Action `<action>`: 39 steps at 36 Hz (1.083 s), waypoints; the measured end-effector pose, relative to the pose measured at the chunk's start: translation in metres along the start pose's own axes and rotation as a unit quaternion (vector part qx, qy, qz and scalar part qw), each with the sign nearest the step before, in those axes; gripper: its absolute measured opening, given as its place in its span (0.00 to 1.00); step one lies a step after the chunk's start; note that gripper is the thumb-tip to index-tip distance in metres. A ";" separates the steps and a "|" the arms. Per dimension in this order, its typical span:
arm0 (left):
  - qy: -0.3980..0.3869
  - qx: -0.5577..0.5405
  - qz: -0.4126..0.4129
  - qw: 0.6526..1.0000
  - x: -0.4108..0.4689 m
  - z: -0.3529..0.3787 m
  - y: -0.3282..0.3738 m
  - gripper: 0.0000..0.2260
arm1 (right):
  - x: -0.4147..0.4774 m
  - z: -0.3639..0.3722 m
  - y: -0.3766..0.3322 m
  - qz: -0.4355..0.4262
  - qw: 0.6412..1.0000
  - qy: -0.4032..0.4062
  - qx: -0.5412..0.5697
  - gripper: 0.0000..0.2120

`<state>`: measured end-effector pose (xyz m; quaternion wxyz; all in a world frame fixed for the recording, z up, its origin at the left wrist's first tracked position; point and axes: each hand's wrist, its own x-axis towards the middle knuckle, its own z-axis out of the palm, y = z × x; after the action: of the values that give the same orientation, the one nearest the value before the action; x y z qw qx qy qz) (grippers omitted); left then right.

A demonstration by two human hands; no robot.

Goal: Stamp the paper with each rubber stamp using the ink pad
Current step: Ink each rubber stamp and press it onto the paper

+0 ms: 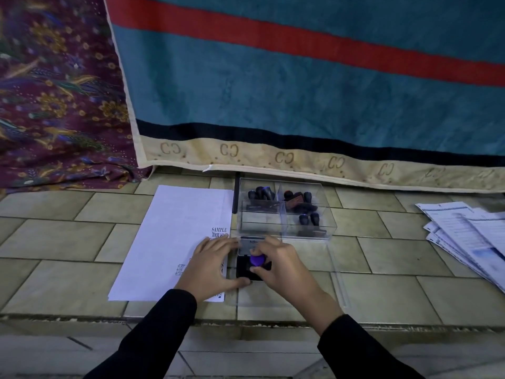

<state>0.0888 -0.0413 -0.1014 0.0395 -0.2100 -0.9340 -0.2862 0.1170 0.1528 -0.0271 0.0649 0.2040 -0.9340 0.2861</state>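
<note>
A white sheet of paper lies on the tiled floor and bears several stamped marks near its right edge, among them "SAMPLE". Right of it sits the open black ink pad, its lid raised behind. My right hand grips a rubber stamp with a purple knob and holds it down on the pad. My left hand lies flat across the paper's right edge, its thumb touching the pad's front corner. Behind the pad stands a clear compartment box holding several dark-handled stamps.
A clear lid lies flat on the tiles right of the pad. A loose pile of printed papers lies at the far right. A teal and red cloth hangs behind the box, with patterned maroon fabric at left. A step edge runs along the front.
</note>
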 end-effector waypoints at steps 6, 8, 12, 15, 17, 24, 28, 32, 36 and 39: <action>-0.014 0.021 0.007 1.000 0.001 -0.006 0.003 0.41 | 0.005 0.001 0.002 0.027 0.999 0.023 0.014 0.11; 0.000 0.013 0.013 1.000 0.001 -0.012 0.002 0.39 | 0.002 0.004 0.003 0.031 0.999 0.019 0.026 0.13; 0.091 -0.030 -0.022 0.995 0.000 -0.035 -0.013 0.27 | -0.003 0.003 0.007 0.038 0.998 0.016 0.044 0.15; 0.149 -0.020 -0.082 0.985 -0.004 -0.055 -0.035 0.21 | 0.001 -0.002 0.005 0.042 0.997 0.020 0.056 0.14; 0.167 0.008 -0.122 0.978 -0.010 -0.062 -0.052 0.18 | 0.008 -0.004 0.001 0.043 0.995 0.038 0.077 0.14; 0.104 0.091 -0.212 0.967 -0.026 -0.063 -0.087 0.21 | 0.049 0.015 -0.026 -0.005 0.995 0.020 0.098 0.18; 0.093 0.106 -0.203 0.969 -0.029 -0.058 -0.093 0.24 | 0.071 0.030 -0.037 -0.020 0.997 -0.016 0.077 0.16; 0.097 0.098 -0.202 0.970 -0.028 -0.055 -0.094 0.21 | 0.084 0.041 -0.038 -0.026 0.998 -0.039 0.053 0.15; 0.099 0.095 -0.207 0.969 -0.028 -0.056 -0.095 0.21 | 0.089 0.050 -0.038 -0.025 0.997 -0.058 0.045 0.15; 0.103 0.098 -0.210 0.967 -0.028 -0.056 -0.095 0.20 | 0.092 0.054 -0.037 -0.025 0.996 -0.063 0.050 0.15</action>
<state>0.0727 -0.1531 -0.1095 0.0945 0.0266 -0.9717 -0.2150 0.0489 0.0634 -0.0309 0.0031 0.2477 -0.9155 0.3172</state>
